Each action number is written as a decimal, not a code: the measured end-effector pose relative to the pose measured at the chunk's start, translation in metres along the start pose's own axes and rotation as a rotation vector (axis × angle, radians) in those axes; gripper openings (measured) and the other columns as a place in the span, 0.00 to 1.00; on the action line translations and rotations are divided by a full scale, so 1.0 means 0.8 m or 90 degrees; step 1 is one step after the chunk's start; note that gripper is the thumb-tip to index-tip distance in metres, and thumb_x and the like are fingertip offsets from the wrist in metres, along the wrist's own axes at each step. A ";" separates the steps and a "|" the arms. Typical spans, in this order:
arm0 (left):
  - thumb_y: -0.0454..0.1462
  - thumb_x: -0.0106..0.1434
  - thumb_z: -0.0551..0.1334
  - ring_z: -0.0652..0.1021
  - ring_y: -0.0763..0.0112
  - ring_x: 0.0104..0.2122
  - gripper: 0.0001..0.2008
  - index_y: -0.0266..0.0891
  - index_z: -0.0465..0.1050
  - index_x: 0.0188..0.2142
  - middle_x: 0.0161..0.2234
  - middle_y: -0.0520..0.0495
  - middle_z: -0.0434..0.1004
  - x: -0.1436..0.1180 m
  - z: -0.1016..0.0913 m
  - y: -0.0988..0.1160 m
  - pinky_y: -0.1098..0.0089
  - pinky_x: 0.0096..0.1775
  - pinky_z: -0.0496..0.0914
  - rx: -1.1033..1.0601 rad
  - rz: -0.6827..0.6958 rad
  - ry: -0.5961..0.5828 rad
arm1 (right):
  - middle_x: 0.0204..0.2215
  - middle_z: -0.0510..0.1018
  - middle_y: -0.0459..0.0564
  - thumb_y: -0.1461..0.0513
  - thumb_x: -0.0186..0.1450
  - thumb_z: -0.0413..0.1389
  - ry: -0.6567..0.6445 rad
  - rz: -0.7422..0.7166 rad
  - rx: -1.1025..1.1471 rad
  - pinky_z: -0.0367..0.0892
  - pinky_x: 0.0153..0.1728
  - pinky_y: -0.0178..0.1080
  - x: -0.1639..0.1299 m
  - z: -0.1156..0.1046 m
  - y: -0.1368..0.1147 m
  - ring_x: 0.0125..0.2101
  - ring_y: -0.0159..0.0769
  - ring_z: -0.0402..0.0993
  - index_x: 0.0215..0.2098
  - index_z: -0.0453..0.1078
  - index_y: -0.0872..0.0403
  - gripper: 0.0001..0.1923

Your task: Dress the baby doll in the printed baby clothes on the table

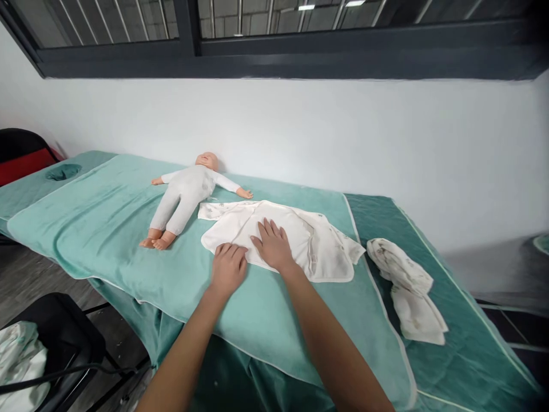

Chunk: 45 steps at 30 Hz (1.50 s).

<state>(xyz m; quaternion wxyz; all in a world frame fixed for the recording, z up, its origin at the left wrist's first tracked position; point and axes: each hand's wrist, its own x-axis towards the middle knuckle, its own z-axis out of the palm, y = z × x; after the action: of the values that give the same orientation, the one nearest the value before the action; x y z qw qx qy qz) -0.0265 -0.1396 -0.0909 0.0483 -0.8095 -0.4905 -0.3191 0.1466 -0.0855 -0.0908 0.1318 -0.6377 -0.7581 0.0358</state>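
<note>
Together, two hands, left hand [227, 268], right hand [273, 245], flat on one garment [317, 243], one doll [184, 197]

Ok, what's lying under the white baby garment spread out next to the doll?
The white baby garment lies flat on a light green towel over the table. The left hand rests at its near edge, the right hand on top. Anything beneath the cloth is hidden.

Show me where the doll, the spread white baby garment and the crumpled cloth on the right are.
doll [184, 197], head view, on its torso.
white baby garment [317, 243], head view, on its right half.
crumpled cloth [407, 286], head view, on its middle fold.
</note>
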 end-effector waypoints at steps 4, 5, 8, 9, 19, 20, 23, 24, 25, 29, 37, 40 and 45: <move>0.31 0.67 0.57 0.74 0.60 0.40 0.09 0.41 0.74 0.42 0.37 0.45 0.78 -0.006 -0.002 0.001 0.59 0.45 0.64 0.027 0.005 -0.015 | 0.72 0.50 0.52 0.48 0.75 0.37 0.021 -0.003 -0.034 0.45 0.67 0.60 -0.062 -0.005 0.010 0.71 0.51 0.46 0.71 0.53 0.52 0.32; 0.31 0.67 0.57 0.74 0.60 0.40 0.09 0.41 0.74 0.42 0.37 0.45 0.78 -0.007 -0.002 0.002 0.58 0.45 0.64 0.032 0.004 -0.020 | 0.72 0.50 0.51 0.48 0.75 0.37 0.027 0.005 -0.036 0.45 0.67 0.61 -0.076 -0.006 0.012 0.71 0.52 0.46 0.71 0.53 0.51 0.32; 0.31 0.67 0.57 0.74 0.59 0.40 0.08 0.41 0.74 0.41 0.37 0.44 0.78 -0.008 -0.002 0.001 0.58 0.43 0.63 0.034 -0.002 -0.034 | 0.72 0.50 0.51 0.47 0.74 0.38 0.034 0.034 -0.032 0.44 0.66 0.65 -0.107 -0.011 0.014 0.71 0.56 0.45 0.71 0.54 0.48 0.31; 0.31 0.67 0.57 0.74 0.59 0.41 0.08 0.41 0.75 0.41 0.37 0.44 0.78 -0.008 -0.002 0.001 0.58 0.43 0.63 0.033 -0.004 -0.036 | 0.72 0.50 0.50 0.47 0.74 0.39 0.030 0.042 -0.029 0.43 0.66 0.65 -0.113 -0.011 0.015 0.71 0.57 0.44 0.71 0.54 0.47 0.31; 0.30 0.66 0.56 0.73 0.58 0.41 0.11 0.39 0.74 0.43 0.37 0.43 0.76 -0.016 -0.004 -0.002 0.59 0.42 0.64 -0.003 -0.026 -0.001 | 0.71 0.51 0.65 0.49 0.73 0.43 -0.005 0.132 0.000 0.45 0.68 0.53 -0.042 -0.007 0.043 0.72 0.51 0.43 0.70 0.53 0.65 0.36; 0.30 0.66 0.55 0.73 0.59 0.41 0.11 0.39 0.74 0.44 0.37 0.44 0.76 -0.019 -0.006 -0.003 0.60 0.42 0.65 -0.018 -0.026 0.012 | 0.71 0.51 0.67 0.49 0.72 0.43 0.000 0.145 0.000 0.45 0.68 0.52 -0.030 -0.007 0.048 0.72 0.52 0.43 0.70 0.53 0.67 0.37; 0.29 0.67 0.55 0.74 0.61 0.41 0.11 0.40 0.74 0.44 0.37 0.45 0.77 -0.025 -0.020 -0.013 0.61 0.43 0.67 -0.089 -0.031 0.054 | 0.70 0.52 0.71 0.51 0.72 0.44 0.007 0.165 0.004 0.46 0.68 0.51 -0.001 -0.009 0.062 0.71 0.53 0.45 0.68 0.54 0.71 0.36; 0.29 0.67 0.55 0.74 0.62 0.41 0.11 0.40 0.74 0.44 0.38 0.45 0.77 -0.025 -0.029 -0.020 0.61 0.44 0.68 -0.117 -0.038 0.074 | 0.69 0.54 0.71 0.53 0.72 0.44 0.007 0.163 0.006 0.46 0.68 0.50 0.006 -0.010 0.066 0.71 0.53 0.46 0.67 0.55 0.71 0.35; 0.29 0.67 0.55 0.74 0.63 0.42 0.11 0.40 0.74 0.44 0.39 0.45 0.77 -0.024 -0.040 -0.028 0.61 0.44 0.68 -0.145 -0.050 0.098 | 0.69 0.55 0.71 0.53 0.71 0.45 0.005 0.158 0.008 0.47 0.68 0.50 0.013 -0.012 0.068 0.70 0.52 0.48 0.66 0.57 0.71 0.34; 0.32 0.68 0.55 0.76 0.64 0.45 0.09 0.41 0.73 0.43 0.41 0.45 0.78 -0.002 -0.095 -0.083 0.61 0.49 0.70 -0.216 -0.152 0.212 | 0.64 0.64 0.70 0.54 0.70 0.45 0.002 0.132 0.020 0.54 0.65 0.51 0.047 -0.022 0.063 0.67 0.53 0.57 0.64 0.59 0.66 0.31; 0.43 0.60 0.64 0.64 0.52 0.63 0.28 0.38 0.66 0.59 0.63 0.36 0.64 0.078 -0.135 -0.274 0.50 0.63 0.60 -0.223 -0.330 0.119 | 0.63 0.65 0.67 0.50 0.69 0.48 0.049 0.017 0.222 0.59 0.62 0.56 0.243 -0.009 -0.043 0.63 0.55 0.63 0.65 0.57 0.59 0.32; 0.48 0.59 0.66 0.74 0.51 0.56 0.30 0.38 0.69 0.58 0.57 0.36 0.72 0.100 -0.114 -0.322 0.51 0.57 0.68 -0.378 -0.462 0.005 | 0.63 0.65 0.70 0.48 0.70 0.48 0.047 0.011 0.263 0.58 0.62 0.57 0.324 0.012 -0.077 0.63 0.58 0.63 0.66 0.53 0.62 0.35; 0.52 0.60 0.65 0.79 0.48 0.49 0.24 0.34 0.77 0.45 0.39 0.35 0.81 0.130 -0.083 -0.349 0.52 0.48 0.73 -0.555 -0.520 0.033 | 0.56 0.73 0.72 0.38 0.68 0.44 -0.031 0.084 0.340 0.61 0.59 0.60 0.424 0.031 -0.107 0.57 0.61 0.70 0.65 0.53 0.63 0.43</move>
<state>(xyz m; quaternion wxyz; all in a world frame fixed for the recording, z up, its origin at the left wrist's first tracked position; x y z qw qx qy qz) -0.2552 0.0573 -0.0448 -0.4028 -0.4926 -0.5846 -0.5034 0.0074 0.2327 -0.0434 0.2745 -0.6272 -0.6815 0.2584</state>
